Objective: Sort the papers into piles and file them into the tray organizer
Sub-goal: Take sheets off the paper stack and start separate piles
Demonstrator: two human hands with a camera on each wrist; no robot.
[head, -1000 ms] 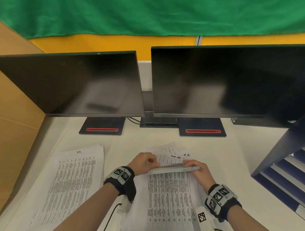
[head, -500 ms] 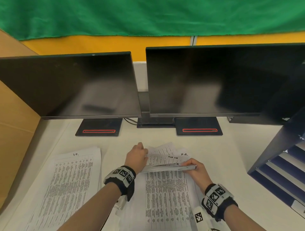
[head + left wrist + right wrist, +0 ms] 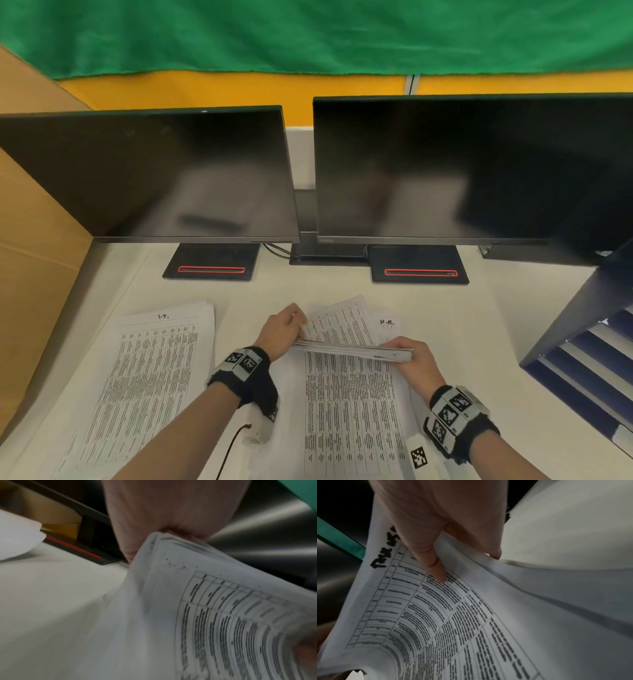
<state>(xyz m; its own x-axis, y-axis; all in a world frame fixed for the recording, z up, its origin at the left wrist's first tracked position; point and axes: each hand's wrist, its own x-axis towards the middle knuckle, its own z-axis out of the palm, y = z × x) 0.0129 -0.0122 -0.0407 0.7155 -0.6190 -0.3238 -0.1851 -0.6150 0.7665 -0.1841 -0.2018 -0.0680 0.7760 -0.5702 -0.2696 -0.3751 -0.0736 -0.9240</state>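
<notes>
Both hands, left hand [image 3: 286, 330] and right hand [image 3: 412, 359], grip a lifted sheaf of papers [image 3: 352, 349] above the surface [image 3: 274, 291] (tray organizer [image 3: 582, 342] rightward), while wrist views show fingers [image 3: 435, 566] pinching printed sheets.

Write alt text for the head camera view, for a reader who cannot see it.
Both hands hold a stack of printed papers above the white desk, the left hand at its left end, the right hand at its right. A second pile lies to the left, two dark monitors stand behind, and a dark blue tray organizer sits at the right edge.
</notes>
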